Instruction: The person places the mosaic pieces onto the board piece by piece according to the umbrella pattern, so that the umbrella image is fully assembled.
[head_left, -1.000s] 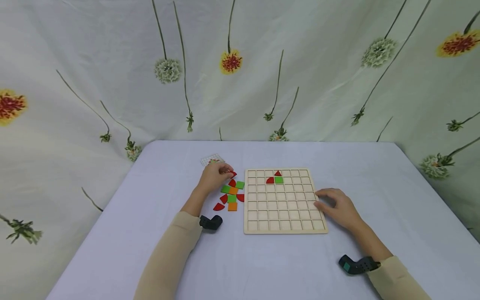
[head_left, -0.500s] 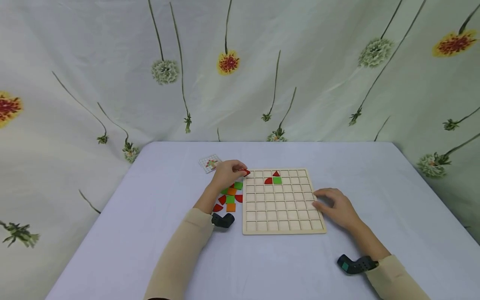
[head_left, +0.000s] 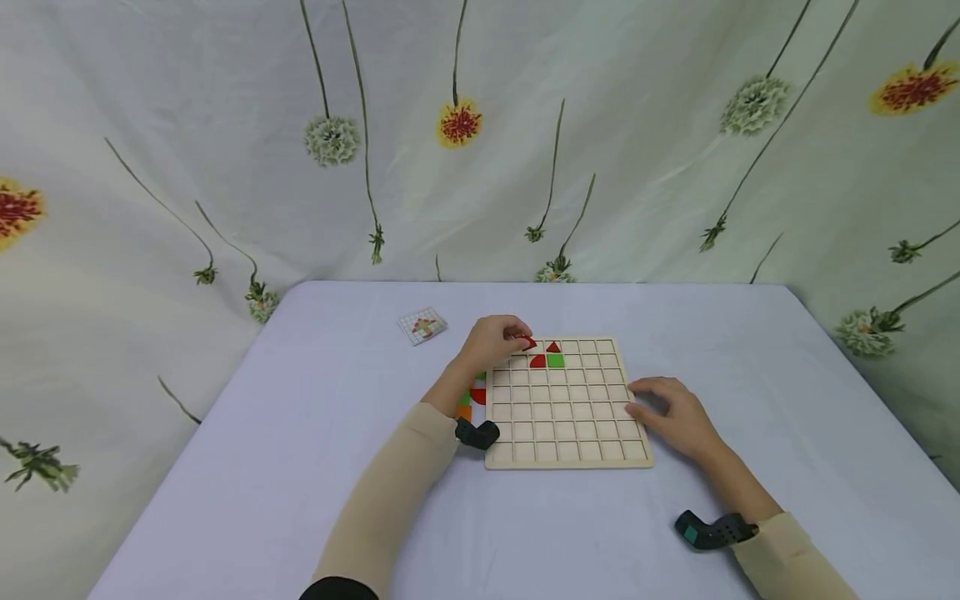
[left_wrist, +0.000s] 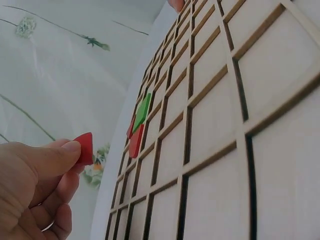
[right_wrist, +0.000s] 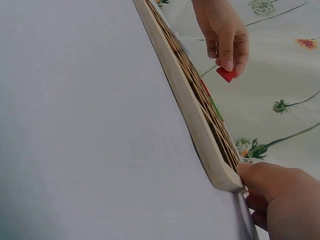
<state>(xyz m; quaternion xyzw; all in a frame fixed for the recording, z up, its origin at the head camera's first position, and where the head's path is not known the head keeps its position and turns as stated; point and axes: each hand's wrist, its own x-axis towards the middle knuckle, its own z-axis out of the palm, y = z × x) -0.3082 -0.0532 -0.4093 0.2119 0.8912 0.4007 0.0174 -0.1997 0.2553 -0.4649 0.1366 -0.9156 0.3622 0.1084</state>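
My left hand (head_left: 491,340) pinches a red quarter-circle tile (left_wrist: 86,149) between thumb and fingers, over the upper left of a wooden grid board (head_left: 570,433). Close to its right, a red triangle tile (head_left: 553,347) lies in a top-row cell. Below that triangle is a green square tile (head_left: 555,361), with another red quarter-circle (head_left: 537,362) in the cell to its left. At the board's right edge is my right hand (head_left: 675,417), thumb and index finger apart, the thumb tip touching the rim in the right wrist view.
Loose red, green and orange tiles, such as an orange square (head_left: 464,412), lie left of the board, partly hidden by my left forearm. Behind them a small pattern card (head_left: 422,326) rests on the white tablecloth (head_left: 300,467). A flowered curtain (head_left: 645,167) hangs behind the table.
My left hand has carried the red quarter-circle from beside the loose tiles rightward over the board's top left. The card is now uncovered. My right hand has stayed at the edge.
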